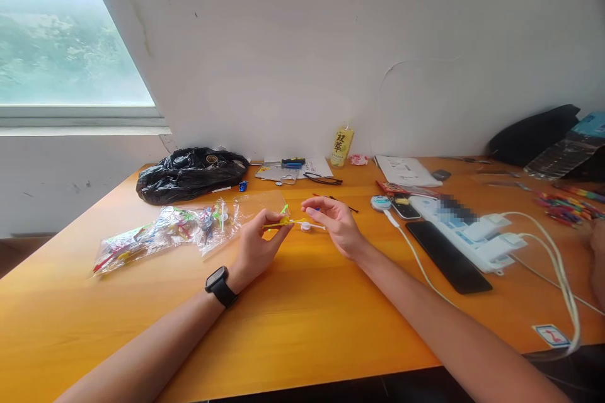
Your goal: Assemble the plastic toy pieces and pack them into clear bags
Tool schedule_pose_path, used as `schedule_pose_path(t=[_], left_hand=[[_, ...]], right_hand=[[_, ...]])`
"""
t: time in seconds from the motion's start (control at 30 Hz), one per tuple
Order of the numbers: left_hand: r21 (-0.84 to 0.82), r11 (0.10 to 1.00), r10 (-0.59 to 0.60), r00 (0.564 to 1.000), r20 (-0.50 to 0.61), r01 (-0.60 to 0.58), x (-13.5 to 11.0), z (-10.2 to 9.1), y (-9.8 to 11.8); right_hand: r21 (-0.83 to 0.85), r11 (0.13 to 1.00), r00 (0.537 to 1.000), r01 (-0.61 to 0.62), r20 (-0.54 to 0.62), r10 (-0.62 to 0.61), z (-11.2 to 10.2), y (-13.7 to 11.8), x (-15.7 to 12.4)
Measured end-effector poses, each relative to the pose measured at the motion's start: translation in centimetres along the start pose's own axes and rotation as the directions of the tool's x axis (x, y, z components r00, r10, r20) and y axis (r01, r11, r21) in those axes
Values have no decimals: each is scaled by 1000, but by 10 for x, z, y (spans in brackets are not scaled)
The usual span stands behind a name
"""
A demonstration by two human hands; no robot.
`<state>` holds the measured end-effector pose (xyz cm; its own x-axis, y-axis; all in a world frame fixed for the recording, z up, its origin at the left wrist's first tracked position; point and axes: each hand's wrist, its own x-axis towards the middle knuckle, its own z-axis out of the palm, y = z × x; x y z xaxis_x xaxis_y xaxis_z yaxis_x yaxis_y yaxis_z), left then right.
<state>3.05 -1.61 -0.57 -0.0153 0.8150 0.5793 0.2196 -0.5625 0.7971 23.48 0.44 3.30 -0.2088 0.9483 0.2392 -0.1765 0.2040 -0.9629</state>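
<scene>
My left hand [258, 239], with a black watch on its wrist, pinches a small yellow plastic piece [284, 221] with thin arms between thumb and fingers. Just right of it is a white plastic piece [305, 227] with a round middle and thin arms; I cannot tell whether the two touch. A bit of bright green plastic [284, 208] shows behind the left fingertips. My right hand [341, 227] hovers beside the white piece, its fingers curved and apart from the thumb, with nothing visible in them. Left of my hands lies a clear bag [165, 230] of colourful small plastic pieces.
A black plastic bag [189, 173], a screwdriver [293, 162] and a yellow-labelled bottle [342, 146] stand or lie along the wall. On the right are a dark phone [447, 257], a white power strip [466, 242] with cables, and colourful pens [567, 206]. Another person's hand [598, 252] shows at the right edge.
</scene>
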Motion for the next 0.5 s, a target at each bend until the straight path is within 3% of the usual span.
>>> schedule_pose_path(t=[0.2, 0.3, 0.4, 0.5], left_hand=[[25, 1000, 4, 1000, 10, -4, 1, 0, 1], [46, 999, 6, 1000, 6, -6, 2, 0, 2], [61, 998, 11, 1000, 17, -12, 2, -1, 3], [58, 998, 3, 999, 38, -6, 1, -1, 3]], right_hand=[[-30, 999, 998, -25, -55, 23, -2, 8, 4], [-77, 997, 988, 13, -155, -24, -13, 15, 11], [-218, 972, 918, 84, -363, -161, -35, 21, 22], [-470, 873, 858, 128, -390, -336, -60, 26, 32]])
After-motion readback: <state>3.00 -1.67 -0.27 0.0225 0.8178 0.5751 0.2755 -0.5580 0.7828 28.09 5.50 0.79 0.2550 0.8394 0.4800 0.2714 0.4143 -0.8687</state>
